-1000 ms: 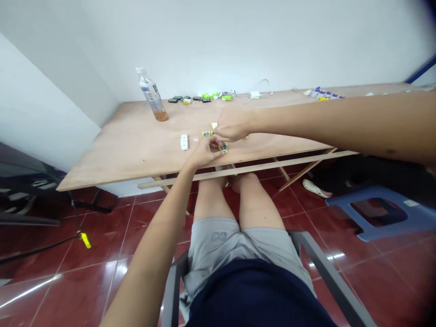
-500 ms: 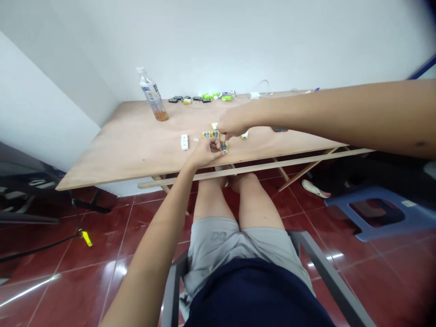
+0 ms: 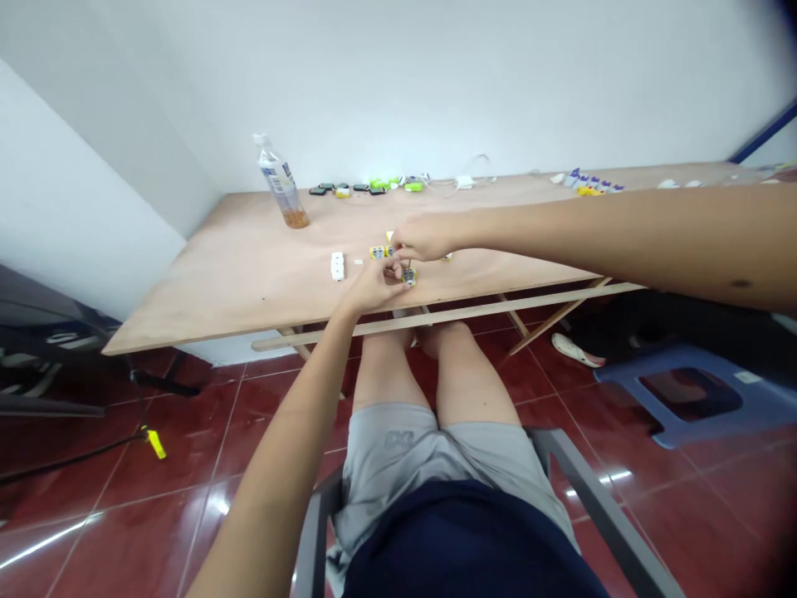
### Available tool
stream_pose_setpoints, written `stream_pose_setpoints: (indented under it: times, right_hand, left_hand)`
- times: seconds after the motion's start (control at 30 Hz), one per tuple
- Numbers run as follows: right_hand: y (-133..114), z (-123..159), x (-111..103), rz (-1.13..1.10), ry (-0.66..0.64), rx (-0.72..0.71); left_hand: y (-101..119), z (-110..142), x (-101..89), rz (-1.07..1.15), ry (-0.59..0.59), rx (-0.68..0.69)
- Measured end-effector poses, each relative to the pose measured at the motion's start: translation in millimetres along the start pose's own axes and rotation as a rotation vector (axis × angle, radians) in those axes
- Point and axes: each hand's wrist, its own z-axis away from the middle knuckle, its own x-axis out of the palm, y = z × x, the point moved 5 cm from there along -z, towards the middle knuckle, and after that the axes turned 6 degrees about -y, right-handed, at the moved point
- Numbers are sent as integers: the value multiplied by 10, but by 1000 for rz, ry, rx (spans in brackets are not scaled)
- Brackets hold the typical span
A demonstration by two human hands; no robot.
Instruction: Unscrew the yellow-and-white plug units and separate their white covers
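Hands close together: the left hand (image 3: 374,285) grips a small yellow-and-grey block (image 3: 409,277) on the counter (image 3: 237,274) between thumb and fingers; the right hand (image 3: 424,237) pinches a slim tool (image 3: 409,263) pointing down at it; similar yellow-edged pieces (image 3: 377,252) lie just beyond the left hand, a white block (image 3: 337,266) to its left, a plastic bottle (image 3: 285,187) farther off

The left hand (image 3: 374,285) holds a yellow block (image 3: 409,277) on the table (image 3: 249,286). The right hand (image 3: 424,237) pinches what looks like a thin tool (image 3: 409,264) at it. A bottle (image 3: 281,184) stands leftward.
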Motion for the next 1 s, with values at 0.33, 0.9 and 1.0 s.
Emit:
stream_pose_setpoints:
  times: [0.33, 0.9, 1.0]
  right_hand:
    - [-4, 10, -50, -124, 2, -65]
    - [158, -228, -17, -255, 113, -119]
    - [138, -210, -29, -325, 113, -135]
  left_hand:
    - [-25, -6, -2, 37, 16, 3]
    - [20, 19, 3, 65, 1, 3]
    - [-21, 12, 8, 74, 4, -22]
